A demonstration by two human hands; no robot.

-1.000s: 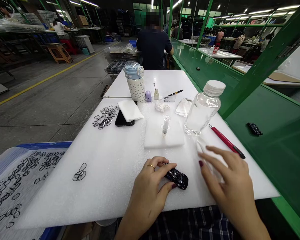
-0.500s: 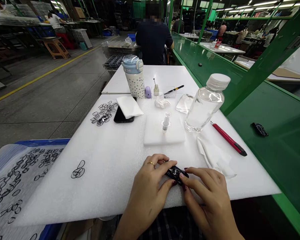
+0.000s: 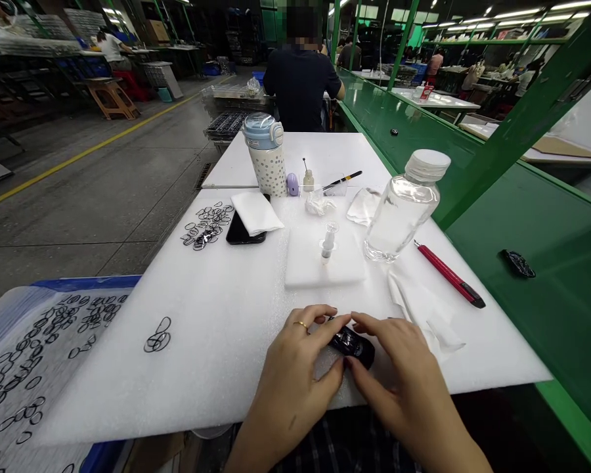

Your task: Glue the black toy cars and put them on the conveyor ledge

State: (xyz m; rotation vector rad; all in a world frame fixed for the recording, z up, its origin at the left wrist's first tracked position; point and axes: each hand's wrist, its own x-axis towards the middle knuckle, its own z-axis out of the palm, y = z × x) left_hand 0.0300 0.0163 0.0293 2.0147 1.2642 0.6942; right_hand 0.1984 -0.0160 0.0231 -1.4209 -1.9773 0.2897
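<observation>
A glossy black piece shaped like a toy car (image 3: 352, 345) lies tilted at the near edge of the white foam-covered table, between my two hands. My left hand (image 3: 303, 355) grips its left end between thumb and fingers; a ring is on one finger. My right hand (image 3: 398, 358) arches around the other side, index fingertip at the upper edge and thumb at the lower edge. The two thumbs nearly meet below the toy car. Its underside is hidden. Just beyond my hands is a white foam block (image 3: 300, 269) with a small syringe (image 3: 328, 242) standing on it.
Right: a clear bottle (image 3: 398, 213), a red pen-shaped knife (image 3: 448, 272), a white cloth (image 3: 423, 315). Left: loose black rings (image 3: 157, 336), a phone (image 3: 236, 231) under tissue, a tumbler (image 3: 266, 161). A green conveyor (image 3: 546, 315) carries another black piece (image 3: 518, 263). A co-worker (image 3: 300, 82) sits ahead.
My right hand's fingers have shifted from the toy car's top to its far and near edges, uncovering its right end. My left hand stays nearly in place. The black piece on the conveyor has shifted slightly.
</observation>
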